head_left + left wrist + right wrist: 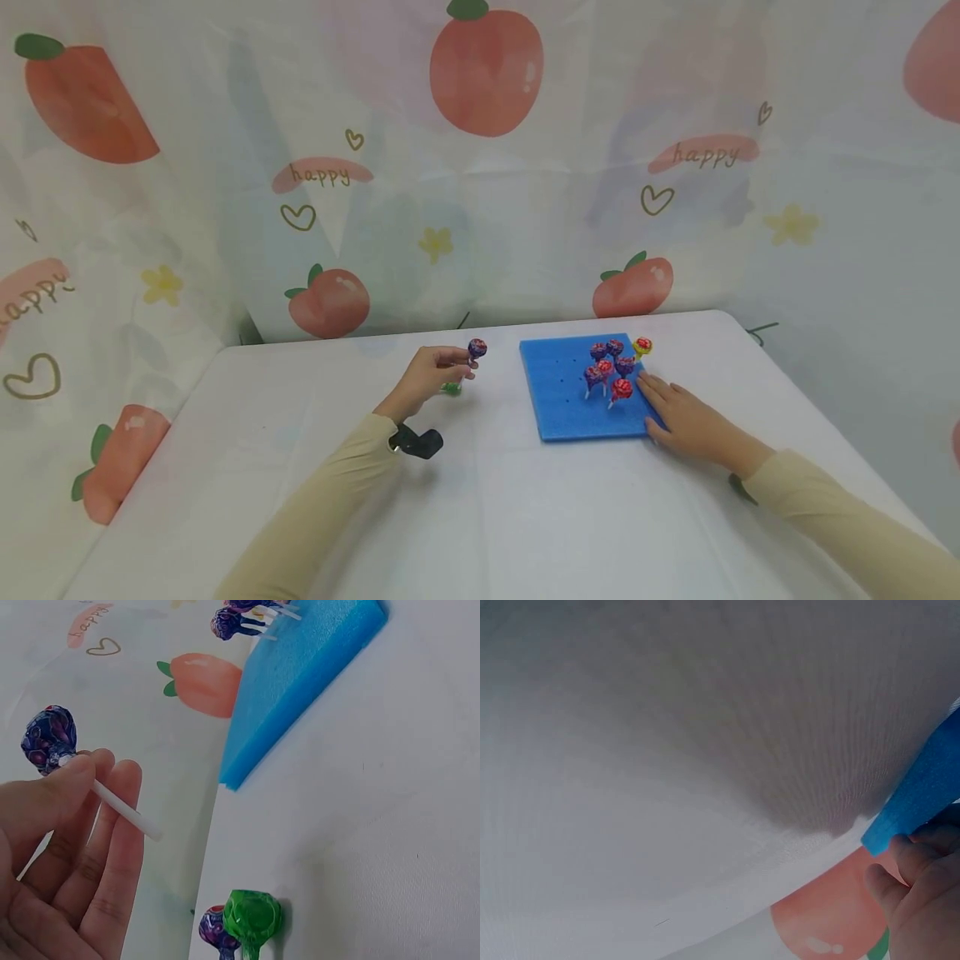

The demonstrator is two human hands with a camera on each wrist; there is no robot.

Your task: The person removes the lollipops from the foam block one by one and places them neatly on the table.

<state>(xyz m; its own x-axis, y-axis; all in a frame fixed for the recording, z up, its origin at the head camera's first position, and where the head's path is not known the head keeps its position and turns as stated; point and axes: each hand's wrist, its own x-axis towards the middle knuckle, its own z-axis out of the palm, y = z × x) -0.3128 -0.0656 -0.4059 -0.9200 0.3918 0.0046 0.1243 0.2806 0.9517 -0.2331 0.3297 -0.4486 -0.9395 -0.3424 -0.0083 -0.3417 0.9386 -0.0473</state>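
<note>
While the left hand (431, 382) pinches a purple lollipop (477, 348) between thumb and finger just below the wrapped head, the right hand (686, 421) rests against the right edge of the blue board (555, 404), fingers extended. The hands are well apart. The pinched lollipop is above the counter (480, 508), to the left of the board; its white stick (127, 810) projects free past the fingers. Below the left hand, a green lollipop (253, 916) and a second purple lollipop (215, 930) are side by side at the counter. The board lies flat, with small holes visible in its left part. Purple lollipops (625, 366) and red lollipops (621, 388) stand in its right part, their sticks slightly tilted. A yellow lollipop (642, 346) is at the right edge, near the right hand's fingertips.
</note>
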